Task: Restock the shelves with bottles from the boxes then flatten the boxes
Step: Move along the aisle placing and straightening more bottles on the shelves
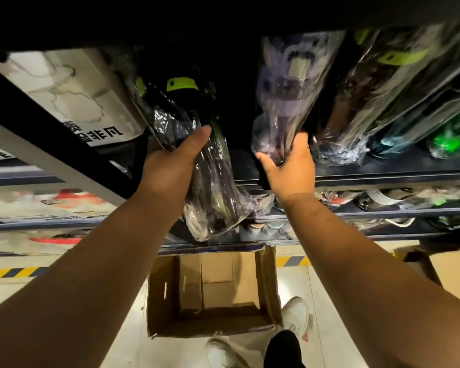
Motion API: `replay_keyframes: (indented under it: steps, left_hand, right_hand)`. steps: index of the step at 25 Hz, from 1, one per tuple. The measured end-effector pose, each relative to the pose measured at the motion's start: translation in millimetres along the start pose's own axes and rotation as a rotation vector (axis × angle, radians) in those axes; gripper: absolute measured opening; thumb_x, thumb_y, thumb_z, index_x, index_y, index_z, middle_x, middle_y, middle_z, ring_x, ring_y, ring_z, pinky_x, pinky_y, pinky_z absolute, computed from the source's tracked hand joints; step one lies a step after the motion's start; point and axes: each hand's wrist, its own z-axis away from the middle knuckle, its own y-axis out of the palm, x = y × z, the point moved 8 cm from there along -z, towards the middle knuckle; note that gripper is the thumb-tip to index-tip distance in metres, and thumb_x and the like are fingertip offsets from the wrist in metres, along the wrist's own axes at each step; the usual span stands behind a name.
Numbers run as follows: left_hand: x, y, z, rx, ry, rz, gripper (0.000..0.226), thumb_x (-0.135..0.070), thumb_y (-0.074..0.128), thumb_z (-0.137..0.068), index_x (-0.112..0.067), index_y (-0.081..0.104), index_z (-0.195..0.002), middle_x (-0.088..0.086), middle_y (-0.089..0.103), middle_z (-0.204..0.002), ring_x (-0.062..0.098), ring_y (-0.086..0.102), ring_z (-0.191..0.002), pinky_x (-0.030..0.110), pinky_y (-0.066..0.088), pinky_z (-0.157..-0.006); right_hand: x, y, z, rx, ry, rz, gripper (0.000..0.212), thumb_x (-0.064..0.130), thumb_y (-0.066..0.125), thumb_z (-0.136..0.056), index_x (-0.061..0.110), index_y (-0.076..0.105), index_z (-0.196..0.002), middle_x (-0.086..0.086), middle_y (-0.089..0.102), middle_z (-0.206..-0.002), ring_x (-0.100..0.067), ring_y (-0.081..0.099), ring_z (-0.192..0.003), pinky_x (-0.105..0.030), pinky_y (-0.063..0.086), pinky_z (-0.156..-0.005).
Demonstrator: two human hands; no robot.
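Observation:
My left hand (170,160) grips a black bottle (197,144) with a yellow-green lid, wrapped in clear plastic; its base hangs out past the front of the dark shelf (383,166). My right hand (290,166) holds the bottom of a purple bottle (284,96) in clear plastic, which stands at the shelf's front edge. More wrapped bottles (377,102) stand to the right on the same shelf. An open cardboard box (268,288) sits on the floor below, its inside showing only cardboard.
A white printed carton (77,94) fills the shelf to the left behind a black upright post (64,134). Lower shelves (369,211) carry more goods. A second cardboard box (449,269) lies at the right. My feet (295,317) stand beside the open box on tiled floor.

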Motion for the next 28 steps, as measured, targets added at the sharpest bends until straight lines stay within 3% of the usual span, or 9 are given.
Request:
replay_keyframes:
  steps: [4,9,12,15,18,22,28]
  left_hand:
    - [-14.1,4.2,-8.1,-0.118,0.135,-0.01,0.089,-0.064,0.082,-0.054,-0.03,0.058,-0.132,-0.017,0.075,-0.098,0.007,0.072,-0.093,0.036,0.056,-0.092]
    - [-30.2,20.0,-20.0,-0.233,0.371,-0.032,0.107,-0.05,0.085,-0.071,-0.02,0.026,-0.155,-0.003,0.052,-0.138,0.014,0.054,-0.117,0.008,0.038,-0.094]
    - [-34.3,25.9,-26.6,-0.285,0.547,-0.081,0.122,-0.068,0.075,-0.054,-0.012,0.027,-0.152,0.002,0.05,-0.141,0.013,0.049,-0.127,0.015,0.035,-0.109]
    - [-29.7,34.9,-28.8,-0.215,0.66,-0.146,0.105,-0.061,0.077,-0.056,-0.02,0.033,-0.142,-0.004,0.055,-0.131,0.003,0.054,-0.122,0.013,0.038,-0.105]
    - [-5.4,41.6,-32.8,-0.093,0.653,-0.193,0.094,-0.044,0.086,-0.062,-0.018,0.032,-0.135,-0.017,0.054,-0.119,-0.02,0.052,-0.111,0.004,0.039,-0.097]
    - [28.4,42.0,-45.3,-0.072,0.527,-0.479,0.103,-0.062,0.079,-0.057,-0.015,0.044,-0.141,0.004,0.047,-0.135,0.02,0.047,-0.131,0.04,0.044,-0.109]
    - [30.0,52.5,-48.7,-0.108,0.533,-0.48,0.082,-0.053,0.084,-0.066,-0.021,0.052,-0.134,-0.001,0.057,-0.131,0.02,0.06,-0.118,0.041,0.051,-0.098]
  right_hand:
    - [-1.8,-2.7,0.9,-0.03,-0.025,0.055,0.057,0.037,0.079,-0.079,0.009,0.044,-0.115,-0.01,0.064,-0.112,-0.031,0.063,-0.102,-0.038,0.052,-0.085]
    - [-0.4,-2.3,4.6,-0.069,-0.051,0.099,0.057,0.04,0.076,-0.082,0.008,0.042,-0.114,-0.014,0.063,-0.115,-0.036,0.061,-0.103,-0.038,0.049,-0.081]
    - [0.2,0.4,4.4,-0.091,-0.057,0.132,0.057,0.041,0.074,-0.082,0.009,0.042,-0.115,-0.014,0.061,-0.116,-0.037,0.06,-0.104,-0.038,0.048,-0.079]
    - [1.1,2.8,4.5,-0.096,-0.061,0.145,0.055,0.041,0.074,-0.082,0.011,0.041,-0.115,-0.013,0.061,-0.117,-0.037,0.06,-0.103,-0.037,0.047,-0.078]
    - [4.2,4.4,4.9,-0.12,-0.1,0.173,0.058,0.041,0.073,-0.083,0.005,0.042,-0.117,-0.015,0.054,-0.12,-0.039,0.058,-0.102,-0.039,0.046,-0.075]
    - [3.6,4.7,5.5,-0.136,-0.126,0.206,0.062,0.042,0.073,-0.084,0.0,0.043,-0.119,-0.016,0.045,-0.124,-0.037,0.055,-0.097,-0.033,0.039,-0.07]
    - [-4.7,-1.2,5.4,-0.175,-0.088,0.12,0.063,0.034,0.074,-0.084,0.003,0.041,-0.128,-0.014,0.052,-0.127,-0.035,0.055,-0.107,-0.041,0.048,-0.081]
